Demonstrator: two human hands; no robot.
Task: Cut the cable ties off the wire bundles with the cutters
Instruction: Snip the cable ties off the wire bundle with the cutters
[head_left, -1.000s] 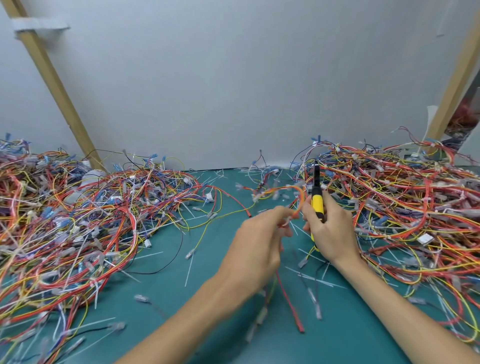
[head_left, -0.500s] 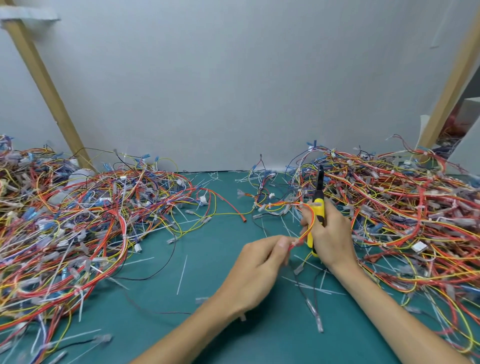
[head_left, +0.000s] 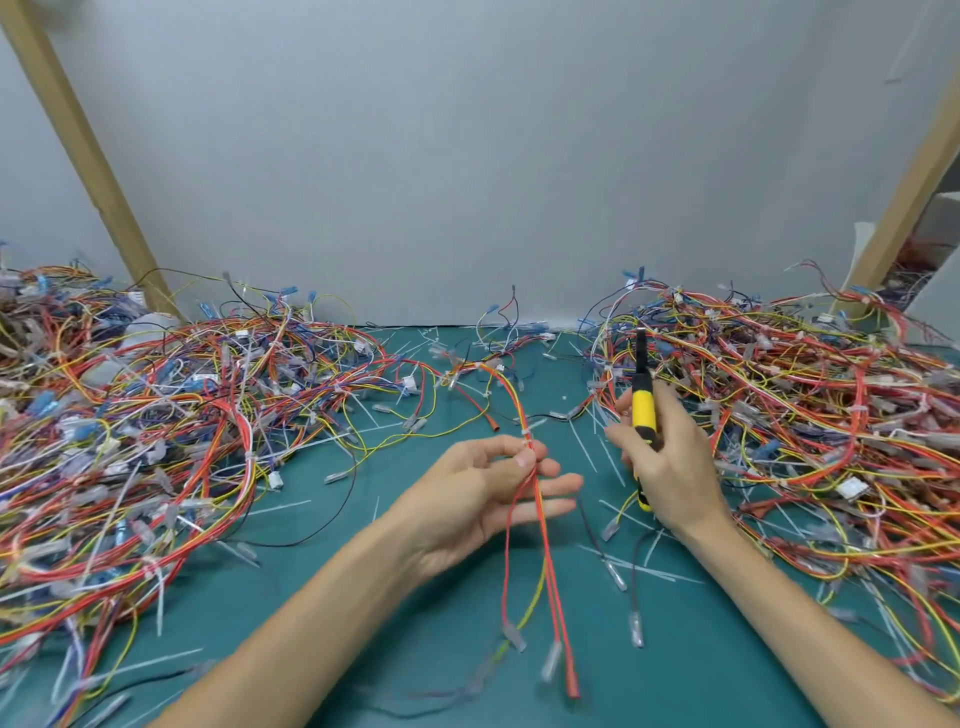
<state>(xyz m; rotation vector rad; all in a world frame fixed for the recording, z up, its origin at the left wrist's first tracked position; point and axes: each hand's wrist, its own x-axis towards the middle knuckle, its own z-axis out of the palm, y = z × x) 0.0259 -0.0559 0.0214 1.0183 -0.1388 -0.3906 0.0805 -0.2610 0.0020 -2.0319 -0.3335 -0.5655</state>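
The left hand (head_left: 483, 483) pinches a wire bundle (head_left: 551, 577) running twelve to six o'clock, its white cable tie (head_left: 525, 434) just beyond the fingertips. The right hand (head_left: 670, 467) grips the cutters (head_left: 643, 410), nose toward twelve, at the tie's three o'clock.

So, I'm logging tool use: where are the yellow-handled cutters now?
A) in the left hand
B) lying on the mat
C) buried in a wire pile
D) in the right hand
D: the right hand grips the cutters, while the left hand pinches a wire bundle.
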